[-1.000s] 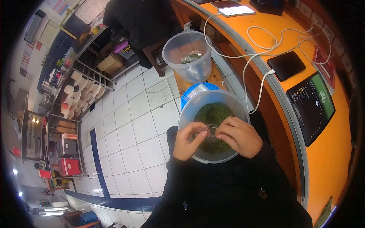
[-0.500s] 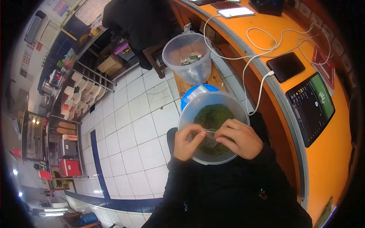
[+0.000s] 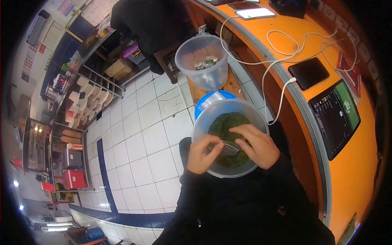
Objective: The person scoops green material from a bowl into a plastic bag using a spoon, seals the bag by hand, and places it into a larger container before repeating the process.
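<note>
My left hand (image 3: 201,156) pinches the edge of a small clear plastic bag (image 3: 231,148) between thumb and fingers. The bag's mouth looks parted. Close by on the right, my right hand (image 3: 261,148) has its thumb and fingers apart, with nothing visible between them. Both hands are over a translucent plastic tub (image 3: 200,122) that rests at my lap. Chopped green herbs (image 3: 226,123) cover the bottom of the tub, partly hidden by my hands and the bag.
Beyond the tub, a second translucent bucket (image 3: 201,51) with small filled packets stands on a wooden bench (image 3: 232,83), near a blue lid (image 3: 200,109). The orange counter (image 3: 351,171) on the right carries a tablet (image 3: 335,118), phones and white cables. A person in dark clothes (image 3: 147,24) is ahead.
My right hand has let go of the bag's edge and its fingers have spread, moving slightly up over the herbs. The left hand still holds the bag, whose mouth now looks wider.
</note>
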Demonstrator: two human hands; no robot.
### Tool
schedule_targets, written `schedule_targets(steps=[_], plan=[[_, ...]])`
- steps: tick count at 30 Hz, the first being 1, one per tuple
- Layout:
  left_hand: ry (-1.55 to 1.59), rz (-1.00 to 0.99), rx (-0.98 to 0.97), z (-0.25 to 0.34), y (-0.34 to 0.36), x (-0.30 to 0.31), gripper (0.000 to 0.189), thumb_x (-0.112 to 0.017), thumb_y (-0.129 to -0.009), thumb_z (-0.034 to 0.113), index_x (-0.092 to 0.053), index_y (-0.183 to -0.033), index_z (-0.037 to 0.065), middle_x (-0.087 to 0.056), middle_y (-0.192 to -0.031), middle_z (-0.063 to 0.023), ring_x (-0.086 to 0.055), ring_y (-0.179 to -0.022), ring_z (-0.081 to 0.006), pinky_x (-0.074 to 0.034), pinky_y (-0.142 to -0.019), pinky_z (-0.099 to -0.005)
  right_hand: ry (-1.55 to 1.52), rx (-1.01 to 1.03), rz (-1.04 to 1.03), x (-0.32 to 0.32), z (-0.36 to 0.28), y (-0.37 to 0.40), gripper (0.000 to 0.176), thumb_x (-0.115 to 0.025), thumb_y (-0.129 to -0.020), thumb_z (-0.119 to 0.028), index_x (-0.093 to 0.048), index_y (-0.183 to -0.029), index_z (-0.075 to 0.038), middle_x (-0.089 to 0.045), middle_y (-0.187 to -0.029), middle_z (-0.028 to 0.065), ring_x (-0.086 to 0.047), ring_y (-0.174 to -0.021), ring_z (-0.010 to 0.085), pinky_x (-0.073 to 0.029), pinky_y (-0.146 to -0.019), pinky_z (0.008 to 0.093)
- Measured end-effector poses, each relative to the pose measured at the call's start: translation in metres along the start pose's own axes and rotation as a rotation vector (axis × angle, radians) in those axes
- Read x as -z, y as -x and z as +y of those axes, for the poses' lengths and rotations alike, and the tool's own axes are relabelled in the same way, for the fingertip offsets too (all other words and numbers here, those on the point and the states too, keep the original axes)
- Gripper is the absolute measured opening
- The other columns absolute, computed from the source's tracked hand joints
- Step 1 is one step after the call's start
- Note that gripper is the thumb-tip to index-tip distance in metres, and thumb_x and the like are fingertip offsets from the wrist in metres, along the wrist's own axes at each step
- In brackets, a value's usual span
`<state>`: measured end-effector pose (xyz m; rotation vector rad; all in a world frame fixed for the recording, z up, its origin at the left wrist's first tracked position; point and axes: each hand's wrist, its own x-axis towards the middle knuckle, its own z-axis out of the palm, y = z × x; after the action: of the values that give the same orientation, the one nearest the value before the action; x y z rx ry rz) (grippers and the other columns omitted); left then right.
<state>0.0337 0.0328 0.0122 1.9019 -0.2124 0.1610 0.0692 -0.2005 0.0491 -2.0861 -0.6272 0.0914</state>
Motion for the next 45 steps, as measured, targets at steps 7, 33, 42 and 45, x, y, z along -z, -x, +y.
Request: schedule_targets(steps=[7,33,42,45], plan=[[-0.056,-0.105,-0.061,0.006,-0.003,-0.006,0.013,-0.073,-0.096,0.010,-0.073,-0.103,0.000,-0.073,-0.094,-0.0132,-0.071,-0.087,-0.0241,-0.053,-0.076,-0.0336,0.020,-0.003,-0.154,-0.005,0.001,-0.001,0.020,-0.071,-0.098,-0.022,-0.068,-0.107,-0.004,-0.071,-0.101,0.0142,-0.071,-0.096,0.0371,-0.056,-0.080,0.0472],[0.003,0.117,-0.102,0.001,0.005,-0.016,0.009,-0.072,-0.097,0.009,-0.071,-0.098,0.000,-0.071,-0.089,-0.0101,-0.067,-0.082,-0.0180,-0.050,-0.076,-0.0309,-0.123,0.018,-0.057,-0.009,-0.008,-0.003,0.014,-0.073,-0.094,-0.011,-0.065,-0.097,0.000,-0.069,-0.091,0.0173,-0.072,-0.085,0.0327,-0.056,-0.075,0.0423],[0.037,0.261,-0.100,-0.014,0.008,-0.005,0.009,-0.073,-0.096,0.008,-0.073,-0.098,-0.001,-0.074,-0.092,-0.0127,-0.070,-0.082,-0.0218,-0.053,-0.078,-0.0308,-0.163,-0.002,-0.074,-0.005,-0.009,-0.005,0.015,-0.074,-0.094,-0.011,-0.067,-0.096,0.001,-0.070,-0.088,0.0162,-0.072,-0.081,0.0301,-0.057,-0.073,0.0401],[0.039,0.273,-0.047,-0.015,0.008,-0.001,0.009,-0.072,-0.096,0.008,-0.073,-0.098,-0.001,-0.074,-0.092,-0.0129,-0.070,-0.083,-0.0224,-0.053,-0.079,-0.0319,-0.160,-0.001,-0.071,-0.005,-0.009,-0.006,0.015,-0.074,-0.094,-0.012,-0.067,-0.096,0.001,-0.070,-0.088,0.0158,-0.072,-0.080,0.0296,-0.056,-0.072,0.0400]])
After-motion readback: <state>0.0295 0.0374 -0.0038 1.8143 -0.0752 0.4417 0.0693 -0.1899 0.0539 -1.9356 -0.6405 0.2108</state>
